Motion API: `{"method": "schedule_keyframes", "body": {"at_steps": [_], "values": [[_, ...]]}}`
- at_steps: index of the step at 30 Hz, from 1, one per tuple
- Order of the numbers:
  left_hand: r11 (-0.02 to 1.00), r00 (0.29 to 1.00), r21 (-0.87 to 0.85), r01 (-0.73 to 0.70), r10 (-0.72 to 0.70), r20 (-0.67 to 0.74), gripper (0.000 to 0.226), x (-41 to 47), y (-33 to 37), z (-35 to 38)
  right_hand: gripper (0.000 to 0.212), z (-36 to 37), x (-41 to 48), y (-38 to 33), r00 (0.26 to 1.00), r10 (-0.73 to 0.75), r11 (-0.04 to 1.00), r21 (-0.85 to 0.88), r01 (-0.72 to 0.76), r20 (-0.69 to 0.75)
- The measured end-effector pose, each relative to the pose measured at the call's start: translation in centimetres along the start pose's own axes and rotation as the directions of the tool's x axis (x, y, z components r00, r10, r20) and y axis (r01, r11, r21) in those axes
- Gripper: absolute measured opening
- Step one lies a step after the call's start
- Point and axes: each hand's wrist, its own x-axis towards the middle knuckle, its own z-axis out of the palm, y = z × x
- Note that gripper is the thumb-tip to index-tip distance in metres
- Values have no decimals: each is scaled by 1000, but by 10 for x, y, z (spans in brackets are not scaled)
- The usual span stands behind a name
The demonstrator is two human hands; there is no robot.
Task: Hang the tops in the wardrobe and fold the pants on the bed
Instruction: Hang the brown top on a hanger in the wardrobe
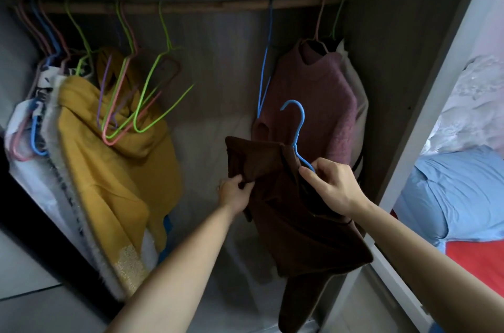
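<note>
A dark brown top [294, 212] hangs in front of the open wardrobe, with a blue wire hanger [297, 130] partly inside its neck and the hook sticking up. My left hand [236, 192] pinches the top's left shoulder edge. My right hand [331, 184] grips the hanger's right arm together with the fabric. The wooden rail [218, 5] runs across above. A mauve sweater [313, 103] hangs just behind the brown top on the right.
A mustard garment [109, 163] and several pale clothes hang at the left, with empty green and pink hangers [141, 98] on the rail. Another empty blue hanger [266, 59] hangs mid-rail. The wardrobe's side panel [425, 114] stands right; bedding [463, 196] lies beyond.
</note>
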Motion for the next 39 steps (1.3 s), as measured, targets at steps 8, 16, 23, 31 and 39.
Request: {"method": "schedule_keyframes", "body": {"at_steps": [8, 16, 23, 31, 39], "values": [[974, 905, -226, 30, -122, -408, 31, 14, 30, -20, 64, -4, -24, 30, 999, 38, 974, -222, -33, 14], [908, 892, 50, -416, 418, -170, 27, 5, 51, -42, 27, 15, -3, -2, 932, 251, 953, 100, -285, 261], [861, 834, 317, -398, 484, -265, 30, 4, 40, -86, 59, 20, 14, -15, 919, 379, 923, 22, -384, 111], [716, 875, 659, -228, 448, -184, 40, 9, 11, -128, 59, 25, 5, 1, 915, 337, 929, 78, -361, 223], [930, 940, 173, -325, 298, 164, 35, 2, 27, -132, 60, 36, 1, -7, 906, 231, 971, -147, -190, 354]]}}
